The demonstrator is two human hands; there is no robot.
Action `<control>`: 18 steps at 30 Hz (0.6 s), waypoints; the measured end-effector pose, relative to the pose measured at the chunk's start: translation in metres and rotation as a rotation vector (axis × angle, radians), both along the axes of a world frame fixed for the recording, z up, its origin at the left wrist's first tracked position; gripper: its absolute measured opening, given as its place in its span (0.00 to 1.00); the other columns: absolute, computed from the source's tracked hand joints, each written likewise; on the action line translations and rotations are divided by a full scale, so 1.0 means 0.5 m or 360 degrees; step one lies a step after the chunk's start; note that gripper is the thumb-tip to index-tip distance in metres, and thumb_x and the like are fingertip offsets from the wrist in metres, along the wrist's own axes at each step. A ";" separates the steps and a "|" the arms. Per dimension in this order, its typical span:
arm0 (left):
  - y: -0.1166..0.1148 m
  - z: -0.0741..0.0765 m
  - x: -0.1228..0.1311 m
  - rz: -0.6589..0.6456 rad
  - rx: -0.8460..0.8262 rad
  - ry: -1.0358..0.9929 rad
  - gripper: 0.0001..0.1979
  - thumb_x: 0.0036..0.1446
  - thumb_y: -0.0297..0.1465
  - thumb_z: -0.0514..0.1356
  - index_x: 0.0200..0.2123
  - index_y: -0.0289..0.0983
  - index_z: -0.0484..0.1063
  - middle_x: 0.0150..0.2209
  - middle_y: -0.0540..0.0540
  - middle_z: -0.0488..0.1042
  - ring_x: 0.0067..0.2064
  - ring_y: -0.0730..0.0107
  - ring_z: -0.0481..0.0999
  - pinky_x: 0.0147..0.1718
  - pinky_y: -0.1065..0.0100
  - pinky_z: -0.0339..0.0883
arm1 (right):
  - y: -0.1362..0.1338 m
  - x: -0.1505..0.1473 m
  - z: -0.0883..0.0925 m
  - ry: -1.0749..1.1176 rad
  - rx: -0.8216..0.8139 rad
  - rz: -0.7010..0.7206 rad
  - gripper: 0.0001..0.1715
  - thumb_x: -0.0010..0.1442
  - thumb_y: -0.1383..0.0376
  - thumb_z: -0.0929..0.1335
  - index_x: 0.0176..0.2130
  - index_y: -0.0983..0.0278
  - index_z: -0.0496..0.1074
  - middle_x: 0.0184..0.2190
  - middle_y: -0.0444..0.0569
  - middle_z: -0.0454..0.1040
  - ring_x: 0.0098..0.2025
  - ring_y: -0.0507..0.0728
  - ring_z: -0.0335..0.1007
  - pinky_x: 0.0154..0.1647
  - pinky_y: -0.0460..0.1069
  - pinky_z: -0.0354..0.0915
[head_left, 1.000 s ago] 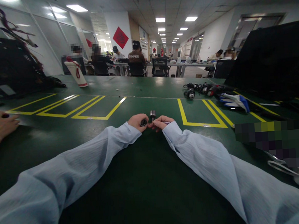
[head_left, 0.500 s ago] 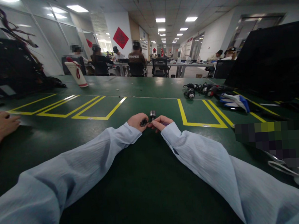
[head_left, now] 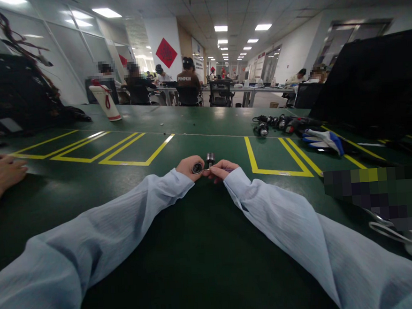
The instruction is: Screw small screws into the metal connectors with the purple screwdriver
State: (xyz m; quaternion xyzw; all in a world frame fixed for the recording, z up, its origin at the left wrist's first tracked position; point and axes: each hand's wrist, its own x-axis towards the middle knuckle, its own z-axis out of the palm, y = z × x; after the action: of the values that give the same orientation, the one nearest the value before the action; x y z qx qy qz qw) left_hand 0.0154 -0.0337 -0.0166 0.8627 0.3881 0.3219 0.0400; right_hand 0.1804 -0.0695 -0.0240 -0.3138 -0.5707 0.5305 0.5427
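My left hand [head_left: 189, 168] is closed around a round metal part [head_left: 197, 168], its dark hollow end facing me. Close beside it, my right hand [head_left: 223, 170] pinches a thin tool with a purple end [head_left: 229, 170]; its slim metal tip points left toward the round part. Whether the tip touches that part is too small to tell. Just behind my fingertips is a silvery metal cylinder [head_left: 210, 157] with a narrow stem. The stem's lower end is hidden by the right fingers.
Yellow tape [head_left: 279, 171] marks the green table [head_left: 196, 221]. Black cylindrical parts with cables [head_left: 262, 129] and a blue-white glove [head_left: 323, 141] lie at right. A white cup [head_left: 106, 102] stands back left. Another person's hand [head_left: 2, 173] rests at left. Dark monitors flank both sides.
The round metal part in my left hand has tilted slightly, showing more of its hollow end. Both hands stay in nearly the same place.
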 end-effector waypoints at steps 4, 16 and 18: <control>-0.001 -0.001 0.001 -0.0003 0.0014 -0.0060 0.03 0.42 0.29 0.56 0.24 0.35 0.63 0.22 0.52 0.65 0.25 0.75 0.65 0.26 0.74 0.60 | -0.002 0.000 0.001 -0.0049 0.0051 -0.0034 0.11 0.45 0.59 0.69 0.22 0.65 0.67 0.24 0.47 0.76 0.23 0.50 0.69 0.21 0.44 0.64; -0.004 -0.002 0.004 0.0086 0.0037 0.0004 0.03 0.42 0.27 0.57 0.24 0.35 0.65 0.24 0.51 0.67 0.27 0.73 0.67 0.28 0.73 0.62 | -0.010 0.000 0.001 -0.0204 0.0207 -0.0118 0.10 0.47 0.59 0.67 0.24 0.63 0.67 0.25 0.47 0.76 0.24 0.51 0.67 0.21 0.46 0.63; -0.004 -0.002 0.004 0.0124 0.0007 0.0009 0.03 0.40 0.28 0.57 0.23 0.35 0.65 0.23 0.51 0.67 0.27 0.73 0.67 0.27 0.73 0.62 | -0.012 -0.001 0.000 -0.0269 0.0271 -0.0147 0.10 0.48 0.59 0.67 0.24 0.63 0.68 0.25 0.47 0.75 0.23 0.51 0.67 0.22 0.46 0.63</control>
State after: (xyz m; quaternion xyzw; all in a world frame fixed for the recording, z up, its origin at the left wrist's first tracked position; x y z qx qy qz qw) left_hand 0.0176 -0.0359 -0.0176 0.8479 0.4208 0.3215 0.0245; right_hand 0.1800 -0.0753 -0.0241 -0.3361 -0.6424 0.4261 0.5411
